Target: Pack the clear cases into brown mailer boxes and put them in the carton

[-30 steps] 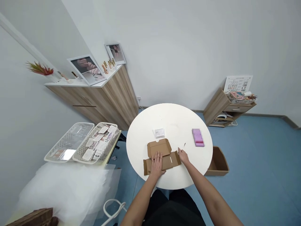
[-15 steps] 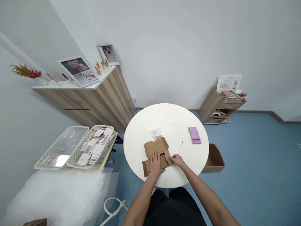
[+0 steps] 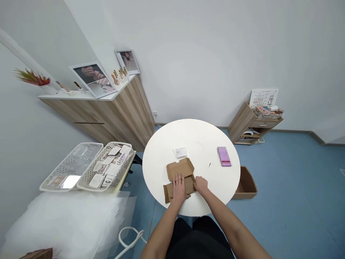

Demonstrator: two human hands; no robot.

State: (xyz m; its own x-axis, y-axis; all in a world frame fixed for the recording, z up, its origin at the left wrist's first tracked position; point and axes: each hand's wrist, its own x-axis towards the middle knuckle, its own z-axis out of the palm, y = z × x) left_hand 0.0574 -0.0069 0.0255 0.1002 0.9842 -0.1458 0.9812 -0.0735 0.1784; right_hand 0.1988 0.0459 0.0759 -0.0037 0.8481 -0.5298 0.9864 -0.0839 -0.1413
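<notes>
Cardboard box (image 3: 180, 168), one, touches one left hand (image 3: 179, 186), one right hand (image 3: 201, 184)

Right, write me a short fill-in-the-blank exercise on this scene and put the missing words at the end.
1. The left hand lies palm-____ on the open brown cardboard box.
2. The right hand is at the box's ____ side, as the wearer sees it.
3. The small flat white packet lies left of the blurred ____ rectangular item.
4. The open-topped brown bin stands on the ____ beside the round white table.

Missing words: down; right; purple; floor.
</notes>
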